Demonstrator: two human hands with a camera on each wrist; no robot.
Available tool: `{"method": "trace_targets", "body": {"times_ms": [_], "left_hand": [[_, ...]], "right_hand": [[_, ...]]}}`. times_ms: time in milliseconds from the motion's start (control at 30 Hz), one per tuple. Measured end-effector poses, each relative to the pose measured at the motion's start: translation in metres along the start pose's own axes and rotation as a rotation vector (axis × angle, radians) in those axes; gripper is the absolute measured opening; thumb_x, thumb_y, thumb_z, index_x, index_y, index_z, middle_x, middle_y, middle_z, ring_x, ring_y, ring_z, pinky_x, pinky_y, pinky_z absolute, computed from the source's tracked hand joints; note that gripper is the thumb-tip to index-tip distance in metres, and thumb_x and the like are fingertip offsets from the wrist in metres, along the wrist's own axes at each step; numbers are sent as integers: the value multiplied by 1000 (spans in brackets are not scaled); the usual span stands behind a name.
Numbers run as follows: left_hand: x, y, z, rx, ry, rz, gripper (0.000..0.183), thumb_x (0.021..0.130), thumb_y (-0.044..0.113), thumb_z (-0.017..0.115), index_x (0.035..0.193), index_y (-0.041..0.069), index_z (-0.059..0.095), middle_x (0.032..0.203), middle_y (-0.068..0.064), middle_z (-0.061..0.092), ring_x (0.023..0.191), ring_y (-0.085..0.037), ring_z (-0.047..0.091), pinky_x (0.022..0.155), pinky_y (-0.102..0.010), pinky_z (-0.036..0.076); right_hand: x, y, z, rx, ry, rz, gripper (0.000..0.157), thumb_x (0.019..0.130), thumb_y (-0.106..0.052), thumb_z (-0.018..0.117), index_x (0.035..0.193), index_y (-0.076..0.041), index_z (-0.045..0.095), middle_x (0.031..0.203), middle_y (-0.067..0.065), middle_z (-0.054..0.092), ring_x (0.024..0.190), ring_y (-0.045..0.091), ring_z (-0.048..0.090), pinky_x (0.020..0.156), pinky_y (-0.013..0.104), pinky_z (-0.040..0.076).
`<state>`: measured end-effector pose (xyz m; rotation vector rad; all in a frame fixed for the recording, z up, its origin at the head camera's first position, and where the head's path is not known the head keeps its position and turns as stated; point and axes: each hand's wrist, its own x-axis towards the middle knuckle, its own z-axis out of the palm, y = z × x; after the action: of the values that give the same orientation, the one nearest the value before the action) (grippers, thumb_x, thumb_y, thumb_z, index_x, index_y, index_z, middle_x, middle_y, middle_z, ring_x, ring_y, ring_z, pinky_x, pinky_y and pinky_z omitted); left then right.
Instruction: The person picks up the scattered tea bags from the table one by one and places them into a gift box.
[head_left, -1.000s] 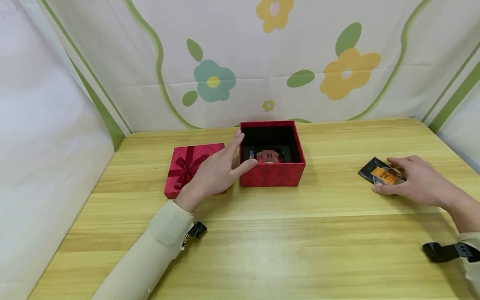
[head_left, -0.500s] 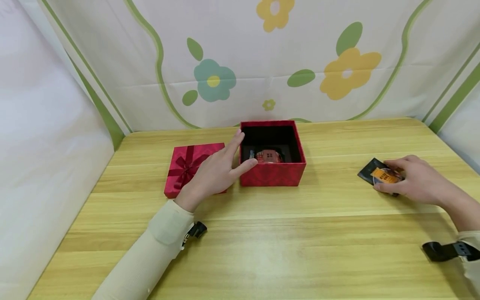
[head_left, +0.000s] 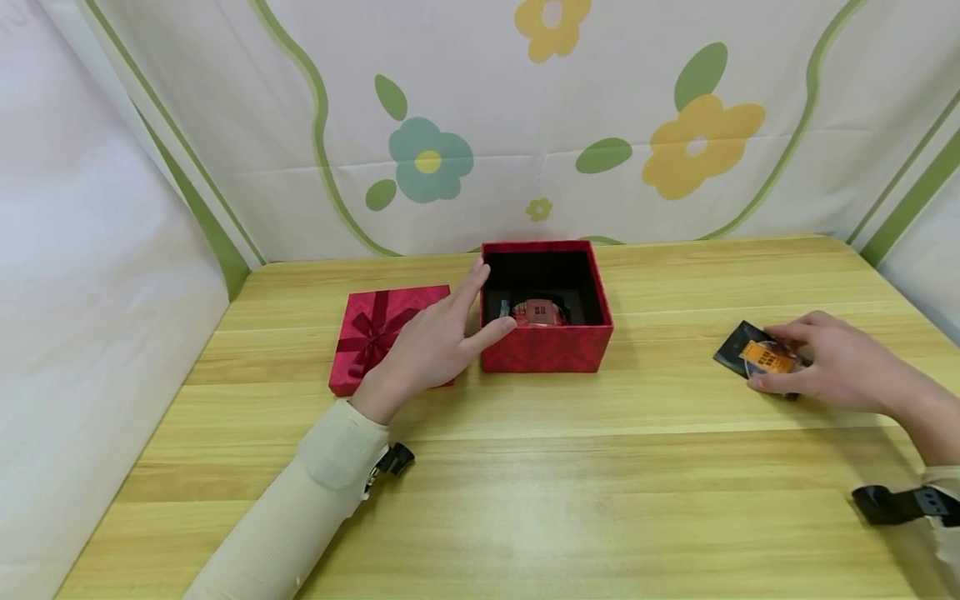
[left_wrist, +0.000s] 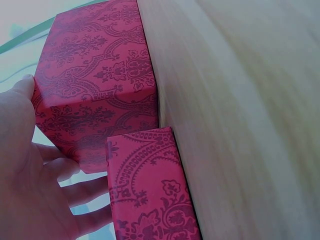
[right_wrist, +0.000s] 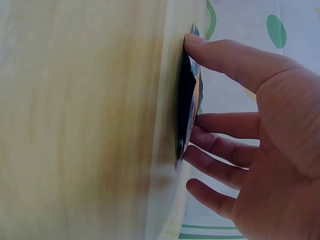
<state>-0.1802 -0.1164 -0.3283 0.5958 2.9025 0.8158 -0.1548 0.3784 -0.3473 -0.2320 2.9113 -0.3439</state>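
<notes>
An open red patterned gift box [head_left: 547, 350] with a black inside stands at the back middle of the table. My left hand [head_left: 423, 346] reaches over the box lid [head_left: 356, 358], with thumb and fingers straight, touching the box's left side and near rim. Inside the box lies a small packet with a reddish label [head_left: 540, 312]. At the right, my right hand [head_left: 851, 362] pinches a small flat black packet with an orange label [head_left: 768, 357] by its edges, thumb on one side and fingers on the other. The right wrist view shows this packet [right_wrist: 187, 100] close over the table.
The lid carries a dark red ribbon bow [head_left: 371, 342] and lies left of the box, partly under the left forearm's line. A wood-grain table [head_left: 570, 500] spans the front. A white cloth with printed flowers [head_left: 540, 125] hangs right behind it.
The black packet has turned slightly and its far corner sits a little lower in the head view, the right hand's fingers shifting with it. The left hand and the box stay in place.
</notes>
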Motion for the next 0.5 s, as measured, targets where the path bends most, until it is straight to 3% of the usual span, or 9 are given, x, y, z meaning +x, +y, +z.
{"method": "trace_targets", "body": {"times_ms": [267, 500], "left_hand": [[0, 0, 0, 3, -2, 3, 93, 102, 72, 49, 173, 29, 5, 179, 4, 20, 126, -30, 68, 96, -48, 58], [0, 0, 0, 3, -2, 4, 93, 102, 73, 48, 173, 30, 5, 179, 4, 21, 123, -29, 70, 92, -46, 59]], "right_hand": [[1, -5, 1, -38, 32, -25, 92, 91, -48, 83, 147, 17, 50, 135, 41, 49, 100, 41, 63, 82, 56, 53], [-1, -1, 1, -32, 18, -44, 99, 88, -53, 84, 149, 16, 48, 139, 43, 45, 105, 48, 62, 84, 62, 52]]}}
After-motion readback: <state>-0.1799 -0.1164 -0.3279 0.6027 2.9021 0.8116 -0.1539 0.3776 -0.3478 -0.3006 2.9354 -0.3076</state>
